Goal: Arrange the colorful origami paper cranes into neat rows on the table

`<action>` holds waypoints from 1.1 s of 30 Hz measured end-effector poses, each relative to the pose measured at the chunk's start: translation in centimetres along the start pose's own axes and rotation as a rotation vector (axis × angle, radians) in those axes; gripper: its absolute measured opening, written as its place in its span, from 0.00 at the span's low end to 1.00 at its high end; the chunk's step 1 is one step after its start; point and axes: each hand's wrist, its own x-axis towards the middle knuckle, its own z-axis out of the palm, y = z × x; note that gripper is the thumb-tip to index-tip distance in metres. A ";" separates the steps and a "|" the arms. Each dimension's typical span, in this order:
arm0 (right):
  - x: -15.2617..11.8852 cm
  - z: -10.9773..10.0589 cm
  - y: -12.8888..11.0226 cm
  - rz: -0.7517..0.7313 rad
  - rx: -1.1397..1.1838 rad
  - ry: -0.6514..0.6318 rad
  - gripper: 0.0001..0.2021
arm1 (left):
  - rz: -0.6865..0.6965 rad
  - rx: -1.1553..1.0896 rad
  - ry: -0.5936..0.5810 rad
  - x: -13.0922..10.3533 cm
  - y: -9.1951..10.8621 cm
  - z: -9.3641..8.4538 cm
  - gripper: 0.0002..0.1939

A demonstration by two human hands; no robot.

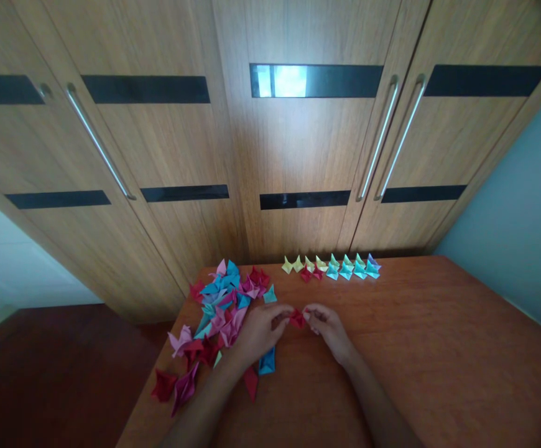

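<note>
Wardrobe (298, 149), wood-fronted: is standing behind everything else. Bench (438, 348), reddish-brown wood: is carrying the paper pieces. Heap of folded paper (226, 323), mainly pink, red and blue: is spreading along the left side. Double row of folded pieces (346, 269), yellow, red, turquoise, one purple: is lining the far edge. Left hand (265, 326), curled nearly closed: is pinching the red folded piece (297, 318) at its left. Right hand (325, 322), likewise curled: is pinching its right. Said piece: is sitting between both hands, right of the heap, nearer than the double row.

Red origami (297, 319), reddish-brown table (420, 336)
</note>
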 end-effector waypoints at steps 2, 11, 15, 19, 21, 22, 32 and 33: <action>0.0 -0.3 -0.2 0.006 0.013 -0.009 0.15 | 0.049 -0.007 -0.039 0.1 0.0 0.0 0.13; 0.7 -1.4 0.5 -0.017 0.019 0.131 0.18 | 0.115 0.142 -0.088 2.0 -0.1 0.4 0.09; 1.3 -2.0 1.3 -0.061 -0.101 0.323 0.20 | 0.043 0.255 -0.046 4.4 -0.7 0.8 0.10; 1.4 -2.0 1.9 -0.108 -0.183 0.315 0.18 | -0.028 0.338 -0.040 7.3 -1.6 1.5 0.09; 1.5 -1.8 2.1 -0.118 -0.229 0.298 0.17 | -0.072 0.384 -0.051 8.6 -2.1 2.0 0.09; 1.5 -1.8 2.2 -0.117 -0.250 0.294 0.17 | -0.096 0.405 -0.059 9.1 -2.3 2.2 0.09; 1.5 -1.6 1.9 -0.100 -0.328 0.281 0.18 | -0.200 0.547 -0.156 11.5 -3.4 3.5 0.14; 1.4 -1.5 1.9 -0.100 -0.332 0.277 0.17 | -0.200 0.553 -0.162 11.6 -3.5 3.5 0.14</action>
